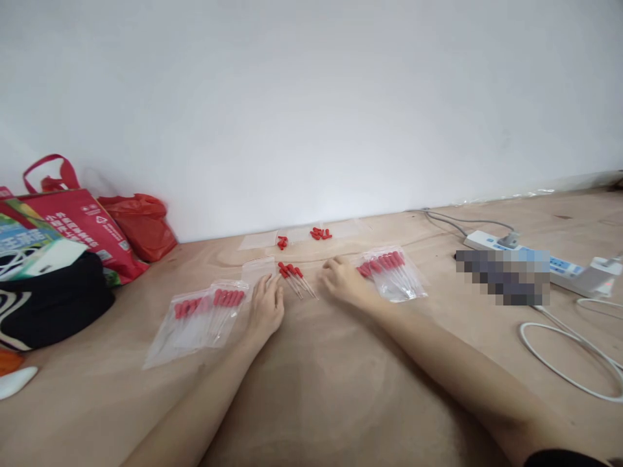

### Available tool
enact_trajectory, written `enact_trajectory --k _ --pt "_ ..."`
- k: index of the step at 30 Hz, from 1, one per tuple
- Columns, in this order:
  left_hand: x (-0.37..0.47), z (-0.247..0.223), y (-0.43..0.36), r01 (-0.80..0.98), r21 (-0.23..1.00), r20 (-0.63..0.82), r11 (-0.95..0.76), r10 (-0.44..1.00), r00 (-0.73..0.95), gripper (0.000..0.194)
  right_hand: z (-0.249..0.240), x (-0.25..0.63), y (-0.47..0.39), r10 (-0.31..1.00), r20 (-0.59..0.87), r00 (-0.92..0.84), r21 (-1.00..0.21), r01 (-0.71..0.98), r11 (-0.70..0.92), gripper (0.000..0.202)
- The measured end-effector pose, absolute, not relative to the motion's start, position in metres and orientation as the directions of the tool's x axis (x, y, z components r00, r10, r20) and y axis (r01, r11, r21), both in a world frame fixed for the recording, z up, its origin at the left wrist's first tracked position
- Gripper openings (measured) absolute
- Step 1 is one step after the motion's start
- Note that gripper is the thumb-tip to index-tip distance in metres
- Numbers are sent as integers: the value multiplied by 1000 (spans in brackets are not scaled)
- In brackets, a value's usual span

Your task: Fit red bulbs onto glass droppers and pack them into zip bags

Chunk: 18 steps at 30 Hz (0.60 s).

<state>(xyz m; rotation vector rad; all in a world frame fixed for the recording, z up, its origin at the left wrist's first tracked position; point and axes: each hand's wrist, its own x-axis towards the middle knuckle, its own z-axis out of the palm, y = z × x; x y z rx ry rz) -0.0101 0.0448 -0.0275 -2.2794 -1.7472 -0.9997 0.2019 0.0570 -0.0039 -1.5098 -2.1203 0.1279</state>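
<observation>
Several thin pale sticks with red heads (294, 277) lie loose on the wooden table between my hands. My left hand (267, 308) rests just left of them, fingers stretched out beside the edge of a clear plastic bag (259, 266). On the right, my right hand (343, 280) is slightly blurred, its fingers bent but apart, with nothing visible in them. Clear zip bags holding red-headed sticks (226, 308) overlap left of my left hand. More filled bags (396, 279) lie just beyond my right hand. Small red caps (320, 233) sit in a pile farther back.
Another small pile of red caps (282, 242) lies near the wall, by flat clear bags (256, 241). Shopping bags (97, 227) and a black pouch (58, 301) stand at left. A power strip (479, 240) and white cable (545, 383) lie at right.
</observation>
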Motion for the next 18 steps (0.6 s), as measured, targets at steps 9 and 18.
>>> enact_trajectory --k 9,18 --pt "-16 -46 83 936 316 409 -156 913 14 53 -16 111 63 959 261 -111 -498 836 232 48" --pt "-9 -41 74 908 265 258 -325 931 258 47 -16 133 55 963 199 -183 -388 887 249 49"
